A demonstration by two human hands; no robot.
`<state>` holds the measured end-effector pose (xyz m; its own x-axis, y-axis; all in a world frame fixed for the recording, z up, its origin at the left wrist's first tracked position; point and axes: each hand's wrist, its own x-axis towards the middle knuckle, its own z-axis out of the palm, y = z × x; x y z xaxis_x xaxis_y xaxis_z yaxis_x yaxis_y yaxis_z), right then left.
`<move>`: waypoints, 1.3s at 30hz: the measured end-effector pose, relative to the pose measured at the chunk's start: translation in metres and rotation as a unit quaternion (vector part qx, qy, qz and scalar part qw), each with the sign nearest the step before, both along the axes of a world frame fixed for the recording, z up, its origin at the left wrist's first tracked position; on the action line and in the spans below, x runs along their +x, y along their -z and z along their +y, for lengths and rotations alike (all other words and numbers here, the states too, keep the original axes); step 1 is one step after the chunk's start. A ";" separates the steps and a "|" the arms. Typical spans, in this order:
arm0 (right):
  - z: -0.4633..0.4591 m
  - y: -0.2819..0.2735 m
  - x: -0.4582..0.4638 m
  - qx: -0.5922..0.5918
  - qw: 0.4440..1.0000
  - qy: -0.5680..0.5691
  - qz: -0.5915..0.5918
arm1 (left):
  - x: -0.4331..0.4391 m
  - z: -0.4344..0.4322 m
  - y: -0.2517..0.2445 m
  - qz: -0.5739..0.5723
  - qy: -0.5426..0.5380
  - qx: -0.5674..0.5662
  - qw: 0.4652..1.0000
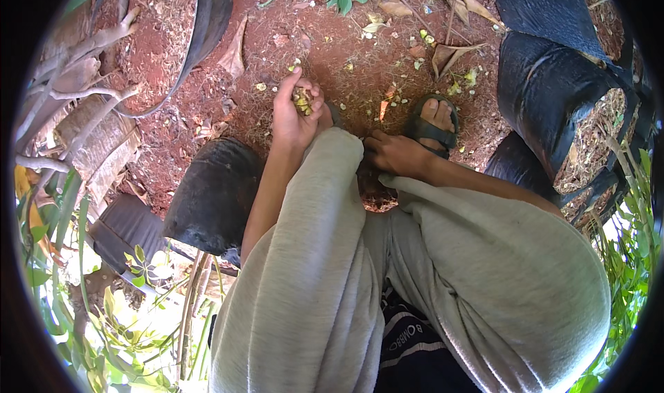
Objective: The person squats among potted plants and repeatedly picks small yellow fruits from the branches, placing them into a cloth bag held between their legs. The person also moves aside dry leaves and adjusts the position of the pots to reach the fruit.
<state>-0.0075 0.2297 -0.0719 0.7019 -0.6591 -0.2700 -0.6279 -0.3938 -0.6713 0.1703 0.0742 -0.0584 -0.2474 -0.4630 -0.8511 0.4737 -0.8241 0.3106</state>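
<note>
My left hand (296,105) is curled around several small yellow-green buds or fruits (302,101), outside my left knee, its thumb pointing away from me. Between my knees, just inside my right sandal (438,123), my right hand (381,152) reaches down to the shaded ground. Its fingertips are partly hidden in shadow, and whether they hold anything cannot be made out. More small yellow-green pieces (426,36) lie scattered on the reddish soil (332,51) beyond my hands.
Black plastic plant bags stand at the left (212,196) and right (544,92), with another black bag wall (207,35) at upper left. Dry branches (88,92) lie at the far left. Curled dry leaves (236,51) and pale bits litter the soil. Grey trousers (321,268) cover my bent legs.
</note>
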 end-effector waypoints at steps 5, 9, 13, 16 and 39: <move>0.001 -0.001 0.003 -0.008 1.000 0.025 0.013 | -0.005 -0.003 0.002 -0.006 0.025 -0.018 1.000; -0.007 -0.004 0.000 -0.009 0.998 0.067 0.005 | -0.011 -0.004 0.000 -0.019 0.027 -0.019 0.999; -0.026 -0.016 -0.002 -0.018 0.990 0.138 -0.020 | -0.010 0.001 0.009 0.009 0.022 -0.032 0.999; -0.012 -0.008 -0.003 -0.019 0.996 0.083 -0.003 | -0.012 0.000 0.009 0.009 0.024 -0.037 0.999; -0.066 -0.064 -0.041 -0.165 0.825 0.522 -0.142 | -0.044 0.019 -0.007 0.038 0.185 -0.003 0.982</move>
<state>-0.0487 0.1638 -0.0074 -0.2898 -0.9492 0.1226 -0.5766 0.0709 -0.8139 0.1266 0.0928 -0.0517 -0.4620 -0.3342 -0.8215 0.1651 -0.9425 0.2906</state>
